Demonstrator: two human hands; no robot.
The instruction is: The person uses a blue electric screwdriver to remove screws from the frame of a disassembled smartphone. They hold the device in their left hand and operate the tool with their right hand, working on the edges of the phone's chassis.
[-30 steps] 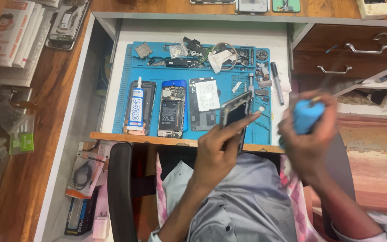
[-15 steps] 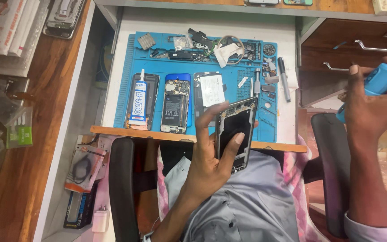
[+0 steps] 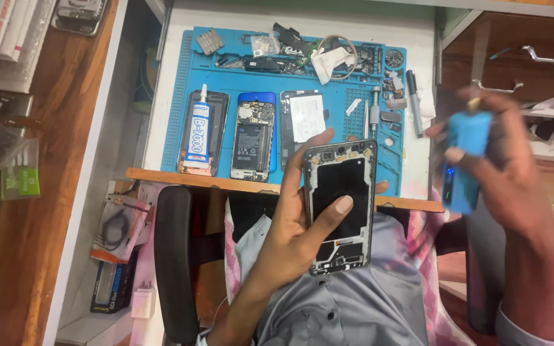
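**Ana:** Head camera looks straight down at the bench. Where is the phone frame?

**Ben:** The opened phone frame sits in the left hand, lifted over the lap, just off the near edge of the blue repair mat. The fingers wrap one long side and the thumb presses on its dark middle.

**Ana:** And the right hand?

**Ben:** It grips a small blue tool, blurred, off the mat's right edge, well apart from the frame.

**Ana:** How should the frame be handled well?

**Ben:** I'd judge: keep it level, hold it by the rims rather than the centre, and steady the tool before bringing it close. The glue tube and the two open phones lie along the mat's near edge, so working above the lap avoids knocking them.
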